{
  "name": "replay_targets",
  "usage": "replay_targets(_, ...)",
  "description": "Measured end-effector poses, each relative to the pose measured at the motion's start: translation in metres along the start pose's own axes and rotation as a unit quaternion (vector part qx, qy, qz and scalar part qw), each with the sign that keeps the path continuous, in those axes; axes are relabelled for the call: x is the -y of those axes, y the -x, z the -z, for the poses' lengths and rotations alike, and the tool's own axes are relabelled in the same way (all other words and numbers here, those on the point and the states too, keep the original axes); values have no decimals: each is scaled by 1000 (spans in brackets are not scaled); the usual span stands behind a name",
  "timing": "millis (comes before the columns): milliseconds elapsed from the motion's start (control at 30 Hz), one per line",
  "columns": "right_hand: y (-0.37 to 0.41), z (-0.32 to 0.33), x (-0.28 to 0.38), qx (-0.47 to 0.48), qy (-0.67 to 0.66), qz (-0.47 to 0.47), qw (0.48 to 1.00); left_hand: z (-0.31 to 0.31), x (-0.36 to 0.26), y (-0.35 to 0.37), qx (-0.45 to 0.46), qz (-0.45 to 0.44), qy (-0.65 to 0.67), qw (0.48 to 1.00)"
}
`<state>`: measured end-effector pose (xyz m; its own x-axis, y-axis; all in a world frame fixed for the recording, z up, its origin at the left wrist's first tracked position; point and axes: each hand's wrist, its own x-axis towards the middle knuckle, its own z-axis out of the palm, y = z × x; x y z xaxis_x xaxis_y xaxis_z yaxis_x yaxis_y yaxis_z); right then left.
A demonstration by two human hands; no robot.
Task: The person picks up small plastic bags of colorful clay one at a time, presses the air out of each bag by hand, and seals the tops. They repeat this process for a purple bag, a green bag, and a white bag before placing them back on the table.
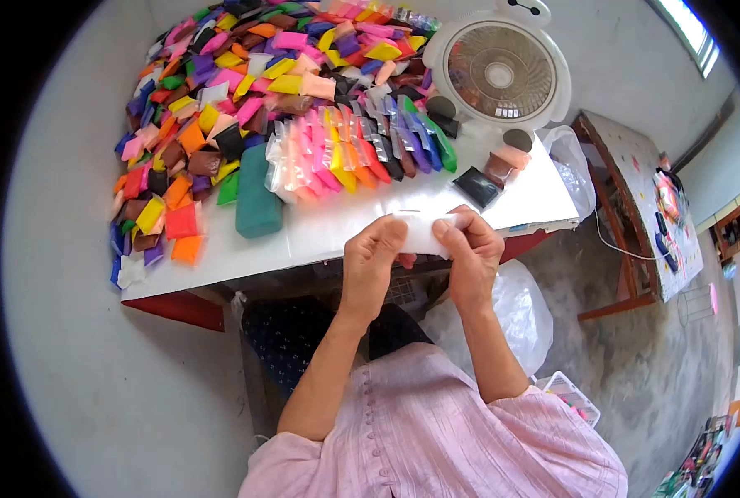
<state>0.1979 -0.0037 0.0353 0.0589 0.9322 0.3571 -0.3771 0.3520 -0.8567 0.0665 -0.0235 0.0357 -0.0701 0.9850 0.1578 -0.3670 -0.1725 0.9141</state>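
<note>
A small white flat packet [424, 235] sits at the centre of the frame, its ends hidden under fingers and its material hard to make out. The left hand [371, 253] and right hand [472, 249] pinch it, fingers closed on either end. Beyond it, a white tabletop [345, 224] carries a heap of colourful small packets [245, 75] at upper left and a round white fan [500, 70] at upper right. Grey concrete floor [79, 349] surrounds it.

We see bright, even daylight; the window [683, 25] at upper right is blown out and shadows are soft. The white packet [424, 234] nearly washes into the pale table [337, 228]. Fisheye distortion bends the edges, with black corners and smeared detail there.
</note>
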Motion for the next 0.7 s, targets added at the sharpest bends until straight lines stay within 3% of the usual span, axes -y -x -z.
replay_targets(67, -1, 2, -5, -40, -41, -10, 998, -2, 6, 5, 6, 21, -15, 1000)
replay_targets(367, 1, 3, -12, -69, -80, -46, 993, -4, 8, 8, 11, -34, -47, 998)
replay_targets(467, -4, 7, -4, -46, -69, -41, 996, 0, 11, 8, 45, 0, 8, 999)
replay_targets(567, -10, 13, 7, 54, 2, -36, 998, 9, 9, 3, 49, 3, 19, 999)
replay_targets(700, -18, 19, 8, 106, 96, 22, 989, 5, -6, 4, 39, -24, -40, 998)
